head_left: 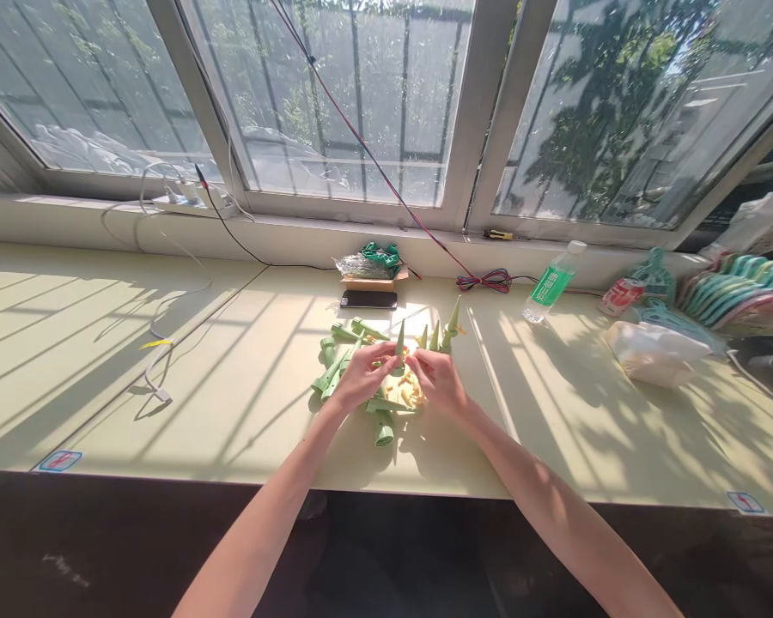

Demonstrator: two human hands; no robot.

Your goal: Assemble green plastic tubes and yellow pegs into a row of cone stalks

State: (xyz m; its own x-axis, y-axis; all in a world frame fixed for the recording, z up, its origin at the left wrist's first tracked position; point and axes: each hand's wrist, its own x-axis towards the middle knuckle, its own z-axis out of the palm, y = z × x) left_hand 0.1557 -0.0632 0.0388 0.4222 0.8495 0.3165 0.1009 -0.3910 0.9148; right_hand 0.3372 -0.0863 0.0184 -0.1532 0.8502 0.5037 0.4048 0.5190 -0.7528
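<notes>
Green pieces (382,426) lie on the pale, sun-striped table (219,421) — windows (374,112) behind it.

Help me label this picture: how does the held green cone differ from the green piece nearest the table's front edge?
The held cone points up between the left hand and right hand; the front piece lies on the table. The held cone shows its pointed tip; the front piece, an open round end. Both are light green.
</notes>
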